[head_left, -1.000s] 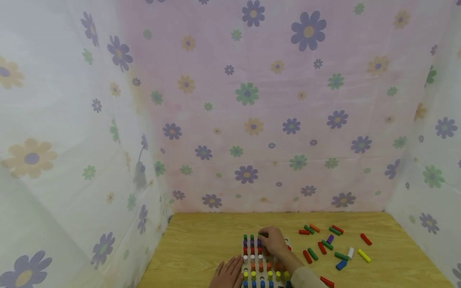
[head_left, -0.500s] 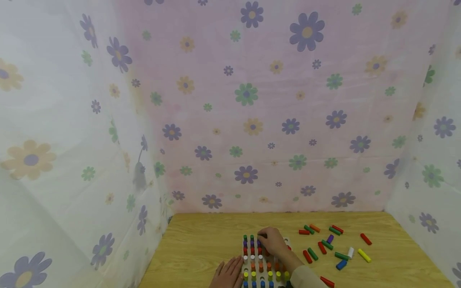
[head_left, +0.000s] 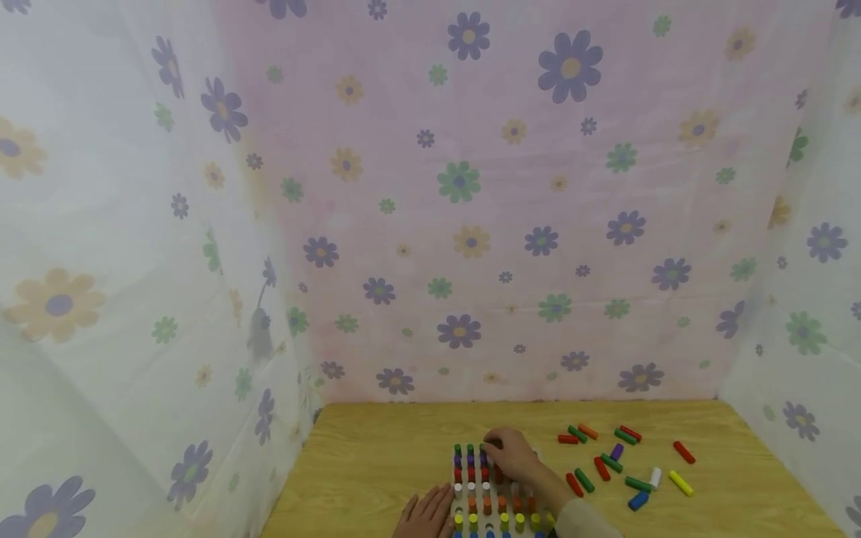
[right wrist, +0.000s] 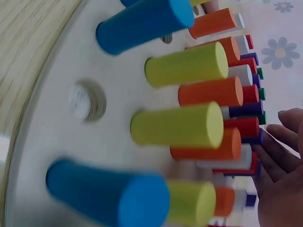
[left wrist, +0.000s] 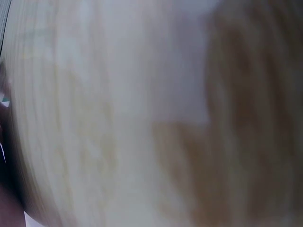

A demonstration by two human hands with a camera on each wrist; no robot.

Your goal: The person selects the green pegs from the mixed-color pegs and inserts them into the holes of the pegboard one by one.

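Observation:
In the head view, my right hand [head_left: 510, 453] reaches over the far row of a pale pegboard [right wrist: 52, 123]. Its curled fingertips pinch a green peg [head_left: 482, 449], mostly covered by the hand; two more green pegs stand left of it. Rows of purple, red, white, orange, yellow and blue pegs [right wrist: 142, 23] stand upright nearer to me. The right wrist view has the fingers [right wrist: 279, 158] among the far pegs. My left hand [head_left: 427, 514] lies with straight fingers on the table along the board's left edge. The left wrist view is blurred wood grain.
Loose pegs in red, green, orange, purple, white, blue and a yellow peg [head_left: 681, 483] lie scattered right of the board on the wooden table [head_left: 377, 433]. Flowered cloth [head_left: 403, 336] hangs behind and at both sides. An unfilled hole [right wrist: 88, 100] shows near the board's edge.
The head view has tilted up slightly, so the table sits lower in it. Both hands keep almost the same place at the board, with the green peg still at my right fingertips.

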